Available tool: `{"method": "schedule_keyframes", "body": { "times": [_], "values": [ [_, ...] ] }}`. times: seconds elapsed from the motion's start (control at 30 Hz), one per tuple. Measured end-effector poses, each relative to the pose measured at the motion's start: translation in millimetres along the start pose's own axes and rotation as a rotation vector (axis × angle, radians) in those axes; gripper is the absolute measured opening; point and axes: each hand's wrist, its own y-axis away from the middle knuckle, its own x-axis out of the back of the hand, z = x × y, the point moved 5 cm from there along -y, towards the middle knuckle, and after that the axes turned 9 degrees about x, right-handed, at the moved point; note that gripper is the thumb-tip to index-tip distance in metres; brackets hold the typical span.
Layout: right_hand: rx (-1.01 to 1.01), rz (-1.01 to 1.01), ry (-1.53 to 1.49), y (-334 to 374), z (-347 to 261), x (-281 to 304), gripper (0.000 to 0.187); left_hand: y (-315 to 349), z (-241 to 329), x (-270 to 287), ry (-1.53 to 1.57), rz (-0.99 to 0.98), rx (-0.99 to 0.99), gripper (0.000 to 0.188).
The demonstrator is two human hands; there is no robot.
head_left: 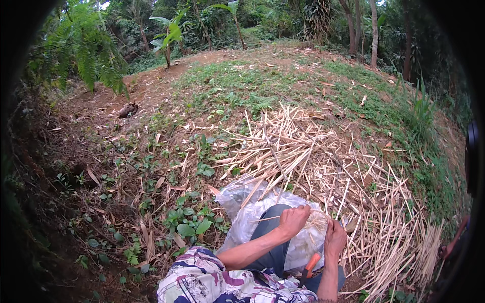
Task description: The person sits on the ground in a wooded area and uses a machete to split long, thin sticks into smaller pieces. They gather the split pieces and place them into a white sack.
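Note:
My left hand (294,220) is closed on a thin pale stick (265,218), one end of which sticks out to the left over my raised knee. Close by on the right, my right hand (335,238) has its fingers pinched together; whatever they hold is too small to make out. Below and between the hands is a knife (312,262) with an orange handle, its dark blade pointing down toward my lap. A crumpled clear plastic sheet (233,230) lies under and around my legs, with pale shavings on it near the hands.
Ahead lies a loose heap of split sticks (283,144). More sticks (399,247) spread along my right side. Leafy weeds (187,224) and dry leaves cover the ground at left. Farther off are a grassy slope, a young banana plant (168,43) and trees. At the right edge, part of another person's arm (456,237) shows.

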Motion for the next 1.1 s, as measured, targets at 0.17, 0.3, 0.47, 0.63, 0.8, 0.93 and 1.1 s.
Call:
{"method": "schedule_keyframes", "body": {
  "times": [0.17, 0.3, 0.47, 0.63, 0.8, 0.93, 1.1],
  "values": [
    [-0.089, 0.081, -0.057, -9, -12, -10, 0.027, -8, 7, -3, 0.141, -0.005, 0.212, 0.021],
    [-0.093, 0.265, -0.27, -18, -26, -18, 0.025, -6, 33, -10, 0.668, 0.037, 0.341, 0.022],
    [0.112, 0.142, -0.07, -25, -12, 16, 0.025, -20, 29, 22, 0.422, 0.016, 0.057, 0.025],
    [0.23, -0.454, 0.082, -15, -25, 70, 0.023, -16, 25, 38, -0.002, -0.372, -0.372, 0.033],
    [0.077, -0.653, -0.191, 11, -21, 79, 0.024, 4, 21, 51, 0.178, -0.542, -0.471, 0.038],
    [-0.033, -0.626, -0.689, 36, 0, 60, 0.028, 10, 17, 46, 0.614, -0.735, -0.452, 0.041],
    [-0.104, -0.364, -1.12, 32, -32, 41, 0.043, 23, 42, 39, 1.456, -0.838, -0.047, 0.048]
  ]
}}
